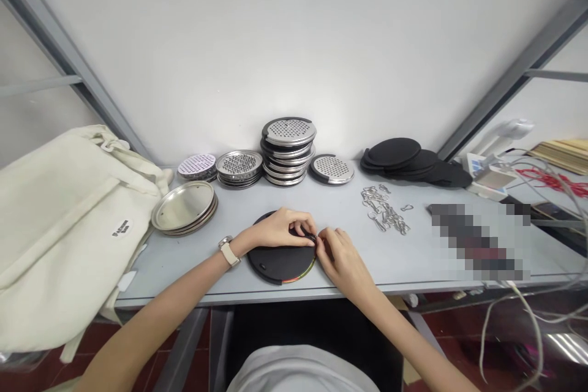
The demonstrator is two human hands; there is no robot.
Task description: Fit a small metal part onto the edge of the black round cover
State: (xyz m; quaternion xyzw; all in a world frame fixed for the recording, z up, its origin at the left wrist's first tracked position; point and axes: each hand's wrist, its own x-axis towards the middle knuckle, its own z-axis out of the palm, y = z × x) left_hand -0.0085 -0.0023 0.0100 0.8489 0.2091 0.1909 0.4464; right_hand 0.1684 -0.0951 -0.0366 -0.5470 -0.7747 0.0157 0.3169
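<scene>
Right at the front edge of the pale grey workbench [138,282], both hands are on the job; a black round pad [278,263] lies flat on the bench just in from that edge, a thin strip of green, red and yellow showing along its lower rim; the left hand [275,228], cream-strapped wristwatch [227,251] at the wrist, arches over the pad's top; the right hand [342,260] comes in from the pad's right side; the fingers [303,234] of the two hands meet in a tight, narrow pinch at the upper right rim, closed on something small and dark, too small to name from here; behind the pad, perforated stainless steel discs rise in a tall stack [288,150], with a shorter stack [239,168] to its left and a single disc [331,169] to its right; further left sits a small pile of lilac-and-white perforated discs [196,166]; plain steel lids [184,207] are stacked nearer the left hand, beside a cream canvas bag [68,220]; over to the right, black round pads [394,153] overlap in a loose heap, and a scatter of small metal clasps [383,211] lies in front of them; further right, a pixelated blur [478,239] covers part of the bench, and red wires [551,180] tangle beyond it.
</scene>
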